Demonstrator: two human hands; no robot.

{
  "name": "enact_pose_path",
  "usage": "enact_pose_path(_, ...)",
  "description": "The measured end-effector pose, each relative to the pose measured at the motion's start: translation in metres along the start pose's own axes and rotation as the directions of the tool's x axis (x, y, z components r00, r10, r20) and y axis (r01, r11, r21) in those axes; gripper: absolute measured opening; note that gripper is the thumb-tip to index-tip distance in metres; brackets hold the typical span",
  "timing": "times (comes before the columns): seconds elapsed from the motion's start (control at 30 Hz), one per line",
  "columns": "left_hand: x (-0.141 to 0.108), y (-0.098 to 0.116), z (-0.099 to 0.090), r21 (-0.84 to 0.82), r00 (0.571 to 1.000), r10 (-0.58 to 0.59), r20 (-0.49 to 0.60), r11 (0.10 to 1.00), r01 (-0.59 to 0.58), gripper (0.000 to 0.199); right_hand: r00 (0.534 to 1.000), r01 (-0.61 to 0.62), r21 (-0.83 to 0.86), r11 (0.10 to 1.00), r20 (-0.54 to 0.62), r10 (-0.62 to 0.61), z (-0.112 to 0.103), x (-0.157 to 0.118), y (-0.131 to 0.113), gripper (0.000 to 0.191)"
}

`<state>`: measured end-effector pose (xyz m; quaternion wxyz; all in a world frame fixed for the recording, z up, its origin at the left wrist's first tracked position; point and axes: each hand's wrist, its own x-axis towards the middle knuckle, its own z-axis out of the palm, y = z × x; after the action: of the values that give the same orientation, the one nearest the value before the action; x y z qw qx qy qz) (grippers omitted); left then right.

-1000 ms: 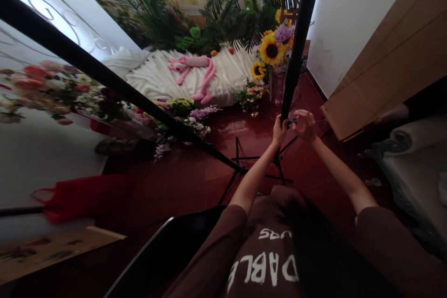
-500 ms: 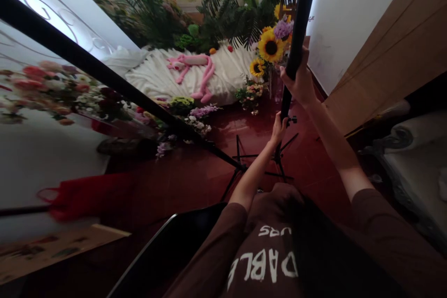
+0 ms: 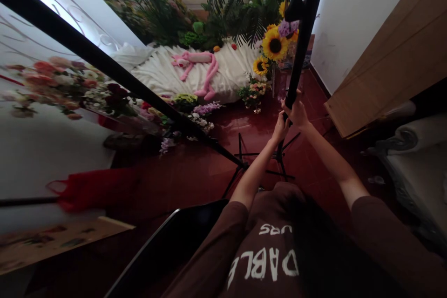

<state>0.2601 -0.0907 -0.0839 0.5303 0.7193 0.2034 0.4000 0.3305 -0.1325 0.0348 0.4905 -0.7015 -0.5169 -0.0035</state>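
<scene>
A black light stand (image 3: 304,39) rises in front of me, its pole running up toward the top of the view. My left hand (image 3: 281,128) grips the pole low down, on its left side. Just above and to the right, my right hand (image 3: 296,111) is closed around the same pole, the two hands nearly touching. The fingers hide the part of the pole between them. Below, the stand's spread legs (image 3: 279,157) rest on the red floor. Higher on the pole a dark fitting (image 3: 295,10) sticks out to the left.
A second black pole (image 3: 115,72) slants across the left. Behind lie a pink plush toy (image 3: 200,58) on white cloth (image 3: 230,72), sunflowers (image 3: 274,45) and flower bunches (image 3: 56,84). A wooden board (image 3: 387,56) leans at right, near rolled wrapped material (image 3: 419,135). A red bag (image 3: 87,191) is left.
My right hand has come down the pole from well above to just over my left hand. The side fitting now shows high on the pole. The view has shifted slightly.
</scene>
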Motion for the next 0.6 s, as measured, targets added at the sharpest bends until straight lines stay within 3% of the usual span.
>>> enact_pose_path(0.13, 0.000, -0.002, 0.001, 0.007, 1.000, 0.006, -0.018, 1.000, -0.006, 0.049, 0.991, 0.038, 0.055, 0.998, 0.127, -0.044, -0.010, -0.003, 0.007, 0.063)
enact_pose_path(0.3, -0.001, -0.002, 0.001, 0.011, 1.000, 0.004, 0.002, 1.000, -0.004, 0.049, 0.959, 0.062, 0.113, 0.992, 0.268, -0.090, -0.042, -0.025, 0.033, 0.081)
enact_pose_path(0.47, -0.002, 0.002, 0.000, 0.009, 1.000, -0.024, -0.007, 1.000, 0.025, 0.048, 0.962, -0.047, -0.031, 0.998, 0.267, 0.054, -0.055, -0.062, 0.056, 0.073)
enact_pose_path(0.6, -0.002, 0.004, 0.001, 0.011, 1.000, -0.009, -0.020, 1.000, 0.009, 0.046, 0.967, -0.083, 0.012, 0.996, 0.241, 0.078, -0.047, -0.073, 0.065, 0.059)
